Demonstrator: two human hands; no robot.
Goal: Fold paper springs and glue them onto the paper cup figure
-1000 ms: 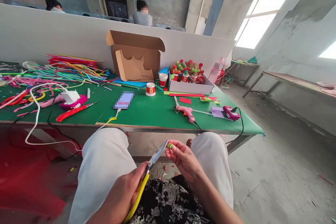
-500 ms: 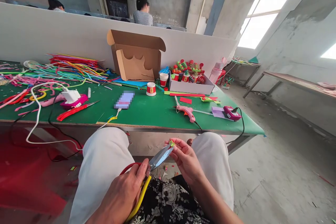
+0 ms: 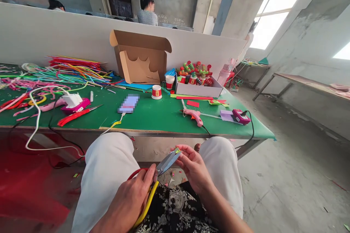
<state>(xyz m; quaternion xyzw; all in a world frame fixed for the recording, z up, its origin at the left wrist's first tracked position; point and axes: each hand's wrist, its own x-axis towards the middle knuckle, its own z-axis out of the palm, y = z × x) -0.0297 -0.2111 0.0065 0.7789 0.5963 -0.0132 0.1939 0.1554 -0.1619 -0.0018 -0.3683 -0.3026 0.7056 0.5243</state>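
Note:
My left hand (image 3: 133,196) is closed around a pair of scissors (image 3: 167,162) with one red and one yellow handle, held over my lap. The blades point up and to the right, nearly together. Their tips meet a small yellow-green piece of paper (image 3: 177,150), which my right hand (image 3: 193,165) pinches between thumb and fingers. Part of that piece is hidden by the blades and fingertips.
On the green table (image 3: 153,120) lie a pink glue gun (image 3: 193,114), a phone (image 3: 128,103) on a cable, red-handled snips (image 3: 78,115) and a heap of pipe cleaners (image 3: 73,72). Behind stand paper cups (image 3: 156,92), a cardboard box (image 3: 142,58) and a box of figures (image 3: 199,89).
The scissor blades have come closer together on the yellow-green paper. Both hands stay in nearly the same place, and the view has shifted slightly.

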